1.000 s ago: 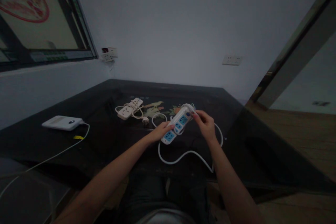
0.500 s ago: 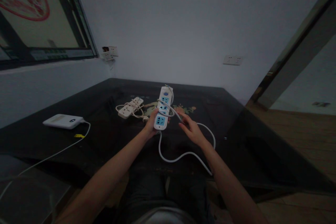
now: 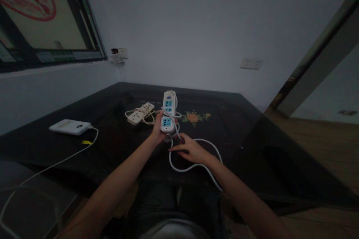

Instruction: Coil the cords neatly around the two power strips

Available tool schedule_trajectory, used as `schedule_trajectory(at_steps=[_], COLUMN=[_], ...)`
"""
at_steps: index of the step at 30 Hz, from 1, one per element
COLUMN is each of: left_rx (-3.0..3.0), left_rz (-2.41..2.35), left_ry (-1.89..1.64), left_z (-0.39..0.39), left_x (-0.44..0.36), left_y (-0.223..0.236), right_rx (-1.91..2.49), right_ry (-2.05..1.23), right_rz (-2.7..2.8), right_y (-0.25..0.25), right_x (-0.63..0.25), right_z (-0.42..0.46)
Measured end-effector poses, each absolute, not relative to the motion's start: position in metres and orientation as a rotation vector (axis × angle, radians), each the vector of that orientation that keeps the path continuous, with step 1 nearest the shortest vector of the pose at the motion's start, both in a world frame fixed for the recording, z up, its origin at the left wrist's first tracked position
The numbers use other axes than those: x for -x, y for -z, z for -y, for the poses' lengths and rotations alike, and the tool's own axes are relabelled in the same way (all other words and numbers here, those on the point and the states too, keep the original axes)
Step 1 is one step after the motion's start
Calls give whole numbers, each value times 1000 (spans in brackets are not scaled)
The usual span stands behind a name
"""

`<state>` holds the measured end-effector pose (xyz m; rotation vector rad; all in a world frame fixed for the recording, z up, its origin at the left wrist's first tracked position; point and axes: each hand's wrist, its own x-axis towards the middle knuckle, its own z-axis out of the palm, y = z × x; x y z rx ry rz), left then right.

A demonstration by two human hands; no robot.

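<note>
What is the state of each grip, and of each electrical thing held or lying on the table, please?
Left grip: closed around the blue-socket power strip.
Right grip: at the white cord; whether closed, unclear.
Blue-socket power strip: held, no plug seen in its sockets.
White cord: partly looped across this strip, partly slack.
Beige power strip: lying down, cord wound around it.
White device: lying flat, thin cable connected.

I look down on a glossy black table [image 3: 238, 127] — a white device [image 3: 70, 127] at left, a cord-wrapped cream power strip [image 3: 134, 118] left of centre — with white cord [image 3: 179, 171] curving near the middle.
</note>
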<state>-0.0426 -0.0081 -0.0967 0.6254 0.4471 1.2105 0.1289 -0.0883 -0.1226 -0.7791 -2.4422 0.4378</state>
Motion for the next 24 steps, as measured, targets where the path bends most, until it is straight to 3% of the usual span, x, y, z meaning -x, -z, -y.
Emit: schedule_trajectory(at_steps=[9, 24], left_rx=[-650, -825], left_rz=[-494, -561], left_ry=[-1175, -1061], left_z=[10, 9], left_x=[40, 35], left_y=[99, 115], right_rx=[951, 983], right_ry=[-477, -689], right_rz=[2307, 1427], right_y=[131, 106], right_x=[-125, -158], right_z=[86, 73])
